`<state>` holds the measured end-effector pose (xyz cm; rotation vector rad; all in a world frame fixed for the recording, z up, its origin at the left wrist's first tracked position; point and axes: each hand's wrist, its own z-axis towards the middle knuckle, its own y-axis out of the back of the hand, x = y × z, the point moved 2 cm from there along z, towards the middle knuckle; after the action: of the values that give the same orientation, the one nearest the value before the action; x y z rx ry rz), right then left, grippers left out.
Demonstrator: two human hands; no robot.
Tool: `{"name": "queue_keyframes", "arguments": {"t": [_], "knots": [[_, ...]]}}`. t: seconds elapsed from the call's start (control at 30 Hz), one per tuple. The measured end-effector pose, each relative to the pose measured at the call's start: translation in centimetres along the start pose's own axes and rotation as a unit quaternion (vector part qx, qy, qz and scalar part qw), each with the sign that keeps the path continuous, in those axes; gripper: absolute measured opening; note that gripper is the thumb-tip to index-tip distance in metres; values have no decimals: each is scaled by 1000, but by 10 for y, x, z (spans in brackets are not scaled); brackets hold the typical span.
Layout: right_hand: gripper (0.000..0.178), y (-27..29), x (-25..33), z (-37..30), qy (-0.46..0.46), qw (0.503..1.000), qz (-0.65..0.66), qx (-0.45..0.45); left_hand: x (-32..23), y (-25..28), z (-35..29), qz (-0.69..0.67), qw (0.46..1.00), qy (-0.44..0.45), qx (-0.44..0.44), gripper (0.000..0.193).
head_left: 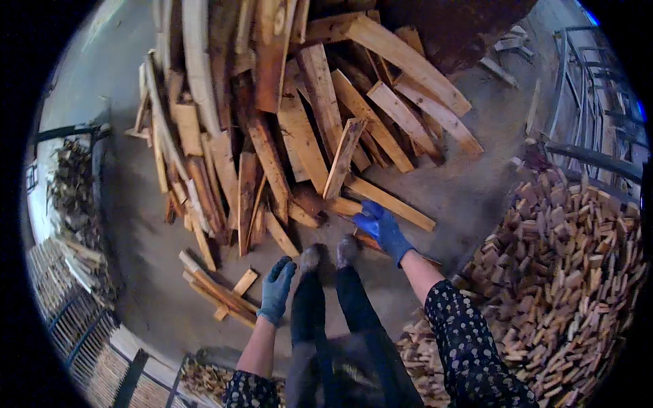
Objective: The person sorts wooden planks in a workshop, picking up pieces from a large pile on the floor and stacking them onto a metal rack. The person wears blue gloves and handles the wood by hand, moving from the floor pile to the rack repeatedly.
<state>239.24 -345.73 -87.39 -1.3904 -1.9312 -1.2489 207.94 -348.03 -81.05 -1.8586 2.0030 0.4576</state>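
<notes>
Low in the middle of the frame, the left hand (275, 292) is covered by a grey-green glove; its fingers are loosely bent, with nothing gripped. Near the centre, the right hand (382, 231) is covered by a blue glove; its fingers are held by a short board (345, 206), but whether it is gripped cannot be told. Small boards (221, 292) are laid at lower left. Long boards (297, 136) are heaped at top middle. Wood bits (564, 292) are piled at lower right. Thin sticks (46, 272) are kept in a barred rack (85, 334) at far lower left.
</notes>
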Motion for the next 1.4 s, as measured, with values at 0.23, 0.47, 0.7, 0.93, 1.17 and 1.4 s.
{"name": "queue_keyframes", "arguments": {"t": [0.23,0.47,0.7,0.93,1.17,1.4], "knots": [[75,-99,-35,132,-96,982,69,-150,11,1,125,-16,999,-43,-15,39],[48,-65,-72,97,-164,933,316,-51,46,-37,128,-39,997,50,49,43],[56,-63,-14,14,-210,859,450,121,-3,-71,114,27,981,-68,178,63],[62,-73,-23,64,-116,885,452,-1,-7,-53,80,11,978,36,204,67],[96,-70,-31,180,-29,972,-114,-201,27,-13,25,-306,891,187,278,60],[50,-64,-17,150,-9,970,-244,-6,51,-5,-3,-399,877,141,228,60]]}}
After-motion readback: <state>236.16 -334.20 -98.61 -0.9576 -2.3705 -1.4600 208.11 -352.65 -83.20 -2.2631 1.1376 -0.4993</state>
